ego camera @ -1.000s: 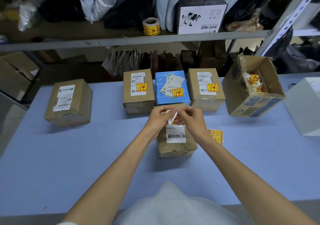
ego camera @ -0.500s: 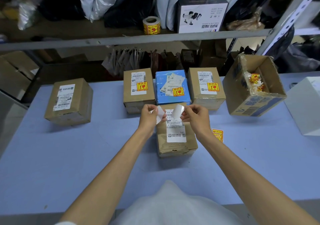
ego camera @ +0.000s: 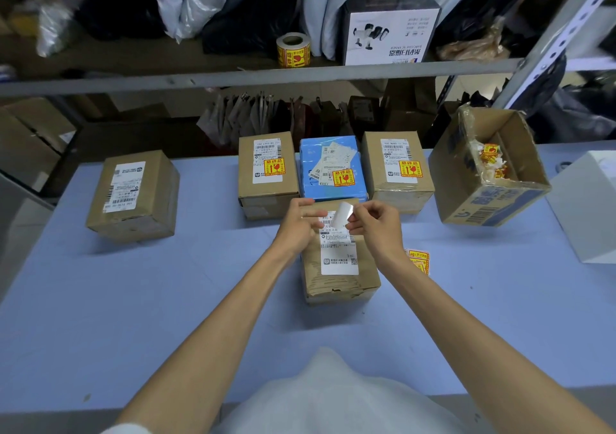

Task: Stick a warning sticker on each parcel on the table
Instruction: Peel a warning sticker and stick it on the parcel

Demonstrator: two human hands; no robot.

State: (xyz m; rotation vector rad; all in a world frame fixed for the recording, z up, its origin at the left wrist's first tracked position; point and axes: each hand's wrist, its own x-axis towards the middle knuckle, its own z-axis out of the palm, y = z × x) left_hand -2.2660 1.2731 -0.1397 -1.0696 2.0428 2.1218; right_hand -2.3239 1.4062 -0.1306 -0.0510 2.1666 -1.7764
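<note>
We see a pale blue surface; beyond its far edge runs a grey metal shelf crammed with plastic bags, a perforated post at the right.

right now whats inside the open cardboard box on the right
The open cardboard box holds a heap of crumpled white backing scraps with yellow sticker bits. The heap and near wall hide its bottom, so anything beneath cannot be seen.
</note>
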